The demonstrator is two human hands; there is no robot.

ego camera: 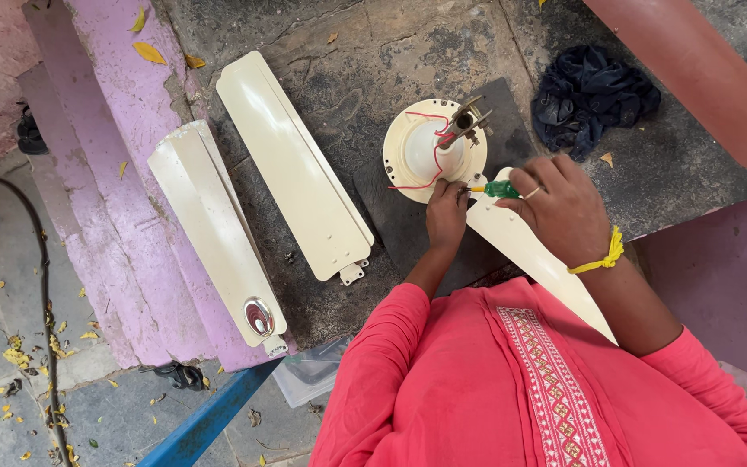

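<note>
We are looking down on a rough concrete floor [365,60] where a cream ceiling fan lies in pieces. Two loose blades sit apart to our left: one blade [291,164] flat on the concrete, another blade [213,229] resting on the purple step [110,173]. A red pipe [693,73] crosses the far right corner, with a dark cloth [594,95] bunched beside it.

In front of us, a third blade [529,251] runs from our lap up to the round motor housing [430,147], which stands with its rod and red wires uppermost. So we judge one blade is being fastened or loosened at the housing, while two are off it; which way the work runs we cannot tell.

Our left hand [447,212] presses down at the joint, fingers curled closed against the blade end. Our right hand [559,207] has its fingers closed round a green-handled screwdriver [499,188], its tip pointed at the same joint.
</note>
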